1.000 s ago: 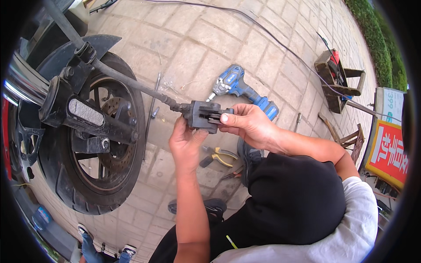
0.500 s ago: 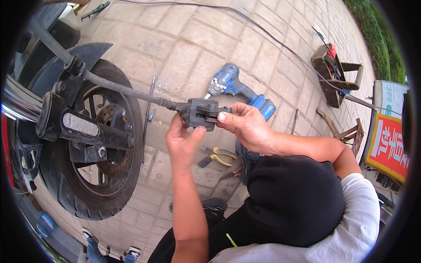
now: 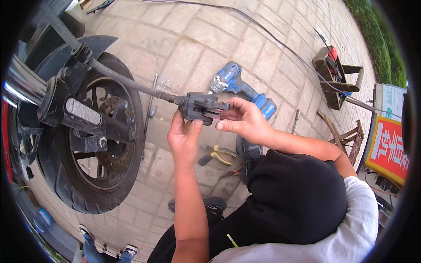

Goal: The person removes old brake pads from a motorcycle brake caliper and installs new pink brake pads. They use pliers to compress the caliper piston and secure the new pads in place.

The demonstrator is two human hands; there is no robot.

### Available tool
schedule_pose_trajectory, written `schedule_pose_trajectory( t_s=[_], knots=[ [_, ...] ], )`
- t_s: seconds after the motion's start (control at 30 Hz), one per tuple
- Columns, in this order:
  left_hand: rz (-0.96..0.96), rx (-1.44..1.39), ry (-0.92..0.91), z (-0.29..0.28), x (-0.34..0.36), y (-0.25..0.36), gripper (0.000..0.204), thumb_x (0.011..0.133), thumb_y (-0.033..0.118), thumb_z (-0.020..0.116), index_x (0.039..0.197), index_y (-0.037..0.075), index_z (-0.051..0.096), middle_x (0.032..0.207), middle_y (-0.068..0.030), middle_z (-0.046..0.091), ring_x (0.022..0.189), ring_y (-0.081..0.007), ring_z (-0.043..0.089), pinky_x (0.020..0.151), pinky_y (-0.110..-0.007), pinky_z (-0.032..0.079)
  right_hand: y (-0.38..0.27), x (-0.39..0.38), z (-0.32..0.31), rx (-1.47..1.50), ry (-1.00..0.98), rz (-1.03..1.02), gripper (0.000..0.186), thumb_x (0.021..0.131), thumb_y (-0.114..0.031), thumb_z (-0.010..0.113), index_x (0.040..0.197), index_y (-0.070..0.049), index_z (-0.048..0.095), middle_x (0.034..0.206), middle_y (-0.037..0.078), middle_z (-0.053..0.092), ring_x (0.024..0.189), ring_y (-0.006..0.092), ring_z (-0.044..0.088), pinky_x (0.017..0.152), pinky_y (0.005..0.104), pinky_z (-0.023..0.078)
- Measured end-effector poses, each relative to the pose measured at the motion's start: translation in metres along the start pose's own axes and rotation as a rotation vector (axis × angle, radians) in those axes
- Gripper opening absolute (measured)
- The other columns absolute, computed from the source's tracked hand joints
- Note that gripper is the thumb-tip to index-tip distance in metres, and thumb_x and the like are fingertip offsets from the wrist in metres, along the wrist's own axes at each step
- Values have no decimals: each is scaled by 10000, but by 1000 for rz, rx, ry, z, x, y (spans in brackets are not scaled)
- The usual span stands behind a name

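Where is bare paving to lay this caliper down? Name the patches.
Free: the pavers beyond the blue cordless drill, up to the black cable; also the strip between the wheel and the left hand. Crowded: under the right hand, where yellow-handled pliers lie, beside the shoe.

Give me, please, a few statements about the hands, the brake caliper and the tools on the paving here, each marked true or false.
1. The left hand holds the brake caliper from below. True.
2. The right hand rests on the blue cordless driver. False: it is at the caliper's right end; the driver lies on the paving behind.
3. A hose joins the caliper to the motorcycle. True.
4. The yellow-handled pliers are held in the left hand. False: they lie on the paving.
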State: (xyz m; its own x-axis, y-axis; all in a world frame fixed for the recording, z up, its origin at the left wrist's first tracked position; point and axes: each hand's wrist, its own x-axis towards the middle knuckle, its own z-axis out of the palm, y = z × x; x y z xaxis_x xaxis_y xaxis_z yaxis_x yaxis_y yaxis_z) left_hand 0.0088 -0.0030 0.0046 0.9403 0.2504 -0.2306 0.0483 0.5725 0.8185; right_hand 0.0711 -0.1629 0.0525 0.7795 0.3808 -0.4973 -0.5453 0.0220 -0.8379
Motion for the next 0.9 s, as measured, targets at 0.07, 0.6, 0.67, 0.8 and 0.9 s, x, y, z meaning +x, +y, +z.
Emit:
schedule_pose_trajectory(
  t_s=[0.07,0.6,0.67,0.8,0.9],
  knots=[
    [31,-1,5,5,-1,-1,481,884,121,704,1293,-54,520,1197,-76,589,1077,-144,536,944,-312,428,11,-2,-10,-230,-30,-105,320,819,-125,781,1033,41,612,976,88,660,936,123,633,810,291,518],
    [-39,-80,222,49,-12,18,380,917,238,675,1213,19,577,1141,-71,634,1011,-191,632,872,-434,538,-28,-4,-30,-880,1,-959,271,745,-69,792,918,-7,592,924,143,637,806,294,634,697,348,513],
    [-44,-56,211,47,-12,15,371,918,234,675,1209,24,581,1134,-65,637,996,-188,637,856,-432,542,-30,-6,-31,-885,6,-968,269,737,-55,790,911,-10,590,921,142,638,801,294,636,691,345,516],
    [-47,-76,227,43,-11,12,373,914,229,682,1211,26,582,1119,-61,643,987,-185,638,850,-423,544,-29,-6,-34,-897,11,-1006,261,732,-48,783,898,-17,585,929,148,644,799,295,639,695,352,518],
    [-43,-64,271,39,-9,11,383,905,230,695,1213,31,584,1110,-57,646,984,-177,636,854,-396,537,-26,-7,-42,-839,58,-951,260,732,-62,783,894,-19,584,950,150,654,808,294,642,707,360,515]
  ],
)
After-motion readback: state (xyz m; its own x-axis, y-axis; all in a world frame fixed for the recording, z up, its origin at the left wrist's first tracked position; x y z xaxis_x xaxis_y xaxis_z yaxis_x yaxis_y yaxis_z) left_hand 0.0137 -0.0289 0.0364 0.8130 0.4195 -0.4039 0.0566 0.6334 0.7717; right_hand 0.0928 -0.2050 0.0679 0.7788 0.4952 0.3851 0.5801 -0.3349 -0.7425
